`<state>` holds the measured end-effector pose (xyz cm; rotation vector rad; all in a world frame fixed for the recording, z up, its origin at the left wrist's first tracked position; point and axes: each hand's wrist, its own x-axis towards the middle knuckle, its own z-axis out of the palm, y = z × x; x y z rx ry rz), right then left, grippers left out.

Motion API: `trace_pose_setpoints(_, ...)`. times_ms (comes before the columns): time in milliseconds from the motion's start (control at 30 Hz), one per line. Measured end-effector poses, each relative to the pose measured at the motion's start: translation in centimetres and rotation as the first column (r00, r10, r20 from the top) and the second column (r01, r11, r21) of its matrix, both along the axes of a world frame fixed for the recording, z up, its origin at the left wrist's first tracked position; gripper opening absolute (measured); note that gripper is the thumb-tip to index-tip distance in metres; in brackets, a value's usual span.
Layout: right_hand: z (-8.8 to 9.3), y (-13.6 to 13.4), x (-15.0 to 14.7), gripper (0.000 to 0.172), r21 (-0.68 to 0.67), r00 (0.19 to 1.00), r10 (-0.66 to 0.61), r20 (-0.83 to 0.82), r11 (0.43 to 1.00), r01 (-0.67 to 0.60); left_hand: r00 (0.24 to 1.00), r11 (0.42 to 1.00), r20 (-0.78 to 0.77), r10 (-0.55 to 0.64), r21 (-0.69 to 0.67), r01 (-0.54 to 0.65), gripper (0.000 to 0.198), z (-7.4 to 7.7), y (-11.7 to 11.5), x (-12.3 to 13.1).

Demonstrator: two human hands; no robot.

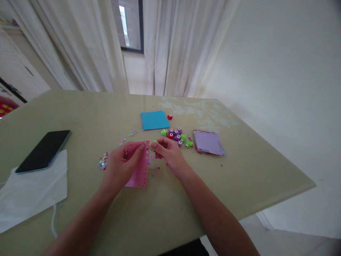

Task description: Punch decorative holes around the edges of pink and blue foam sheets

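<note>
My left hand (pixel 123 163) grips a pink sheet of paper (pixel 138 170) with rows of punched holes along its edges, holding it just above the table. My right hand (pixel 168 152) pinches a small green hole punch (pixel 153 144) against the pink sheet's upper right edge. Behind my hands lies a cluster of small punches (pixel 176 136) in green, purple and red. A lone red punch (pixel 169 116) sits beside a blue paper stack (pixel 154 120).
A stack of punched lilac and red papers (pixel 209 143) lies to the right. Punched confetti (pixel 103 161) is scattered to the left of my hands. A black phone (pixel 44 150) rests on a white bag (pixel 32 190) at the left. The olive table (pixel 253 177) ends near the wall at right.
</note>
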<state>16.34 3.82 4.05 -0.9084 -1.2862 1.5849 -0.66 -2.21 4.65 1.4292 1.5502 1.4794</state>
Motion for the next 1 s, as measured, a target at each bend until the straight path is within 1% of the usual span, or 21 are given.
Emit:
trace_pose_setpoints(133,-0.4,0.0,-0.2,0.052,-0.015,0.997,-0.067,-0.029,0.998,0.067,0.996,1.0,-0.089,0.002,0.002,-0.002,0.024,-0.3,0.0,0.0)
trace_pose_setpoints(200,-0.6,0.0,-0.4,0.049,-0.023,0.995,-0.081,-0.06,0.997,0.08,0.996,1.0,-0.083,-0.014,-0.022,0.013,0.027,-0.5,0.1,0.0)
trace_pose_setpoints(267,-0.8,0.0,-0.6,0.045,0.0,0.994,-0.087,-0.073,0.996,0.087,0.999,0.997,-0.025,-0.042,-0.066,0.041,0.03,-0.7,0.3,0.1)
trace_pose_setpoints(400,-0.6,-0.1,-0.6,0.04,0.061,0.993,-0.106,-0.047,0.992,0.109,0.989,0.986,0.132,-0.073,-0.141,0.092,0.04,-1.1,0.8,0.2)
trace_pose_setpoints(533,-0.5,0.0,-0.6,0.04,0.08,0.995,-0.095,-0.014,0.992,0.096,0.982,0.982,0.181,-0.058,-0.169,0.089,0.044,-1.3,0.9,0.3)
trace_pose_setpoints(667,-0.8,0.4,-0.3,0.037,0.113,0.997,-0.078,0.023,0.991,0.075,0.96,0.975,0.276,-0.035,-0.202,0.093,0.049,-1.0,0.7,0.5)
trace_pose_setpoints(833,-0.8,0.5,0.1,0.034,0.163,0.997,-0.061,0.05,0.985,0.052,0.954,0.966,0.299,0.007,-0.25,0.071,0.05,-0.5,0.4,0.6)
trace_pose_setpoints(1000,-0.5,0.3,0.1,0.032,0.171,0.996,-0.063,0.056,0.984,0.052,0.94,0.971,0.336,0.054,-0.238,0.029,0.051,-0.1,0.4,0.5)
